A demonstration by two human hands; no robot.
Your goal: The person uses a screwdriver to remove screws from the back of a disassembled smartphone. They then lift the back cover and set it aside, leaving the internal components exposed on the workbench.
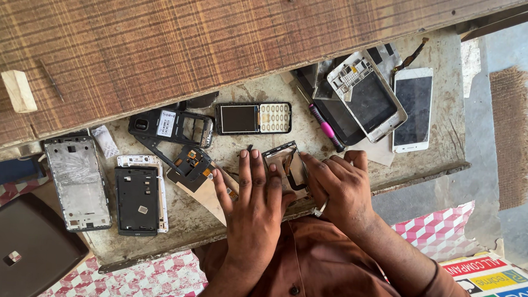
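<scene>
Two gutted phone frames are laid at desk left. Left hand is spread flat; beside it, right hand pinches a small dark-glass phone screen assembly. White smartphone lies right. Colourful printed box sits bottom right.

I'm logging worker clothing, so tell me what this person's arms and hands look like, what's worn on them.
Both hands are bare: the left hand and right hand show no gloves. No rings or watch can be made out. Brown shirt sleeves cover the arms, and the shirt front has a dark button.
</scene>
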